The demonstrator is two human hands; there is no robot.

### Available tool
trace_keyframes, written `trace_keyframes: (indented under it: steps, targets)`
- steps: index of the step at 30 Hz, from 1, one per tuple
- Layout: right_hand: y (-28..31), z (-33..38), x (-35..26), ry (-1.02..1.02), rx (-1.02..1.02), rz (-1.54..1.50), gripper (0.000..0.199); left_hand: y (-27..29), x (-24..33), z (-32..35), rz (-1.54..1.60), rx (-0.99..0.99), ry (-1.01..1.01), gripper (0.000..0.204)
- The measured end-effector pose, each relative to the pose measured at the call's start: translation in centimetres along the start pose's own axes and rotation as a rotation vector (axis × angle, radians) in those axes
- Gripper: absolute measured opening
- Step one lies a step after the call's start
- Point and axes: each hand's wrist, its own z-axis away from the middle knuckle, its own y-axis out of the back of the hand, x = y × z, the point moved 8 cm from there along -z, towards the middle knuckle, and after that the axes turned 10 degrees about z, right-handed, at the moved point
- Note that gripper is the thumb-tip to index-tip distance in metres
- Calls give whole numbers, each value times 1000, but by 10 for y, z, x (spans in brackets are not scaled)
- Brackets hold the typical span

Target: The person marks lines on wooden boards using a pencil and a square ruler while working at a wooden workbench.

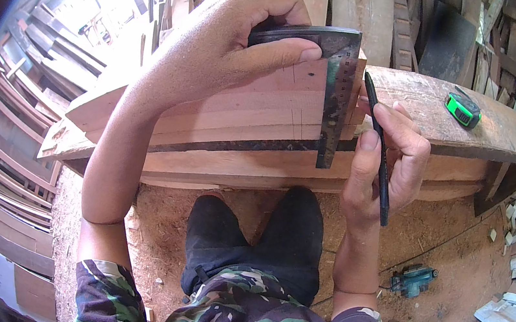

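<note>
Left hand (225, 36) grips an L-shaped metal square (334, 109) against smooth wood (259, 106); right hand (395, 156) pinches a black pen (384, 181).

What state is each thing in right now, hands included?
Left hand: closed on the square.
Square: held, its blade down across the board's face.
Right hand: closed on the pen.
Pen: held at a slant, upper end near the square.
Board: marked with thin lines.
Tape measure: lying on the bench.
Power tool: on the floor; on or off, can't tell.
</note>
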Motion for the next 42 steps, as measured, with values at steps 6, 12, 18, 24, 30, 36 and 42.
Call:
trace_keyframes:
  steps: [6,12,18,24,30,36,42]
  targets:
    - [-1,-5,-4,72,-11,56,26,-2,-1,1,34,8,98,31]
    - [-1,-5,-6,83,-16,58,28,-3,-4,2,47,13,146,31]
    - [-1,-5,-6,87,-27,89,28,-3,0,2,21,24,90,30]
    - [1,-6,-5,77,-20,88,29,-5,0,1,96,18,173,30]
    - [-1,-7,-8,108,-30,101,30,-2,0,2,15,38,86,30]
    - [-1,-8,-13,120,-32,142,29,-4,-3,0,76,0,159,30]
    - [2,10,-10,53,-74,179,28,-5,-5,-1,100,-3,169,31]
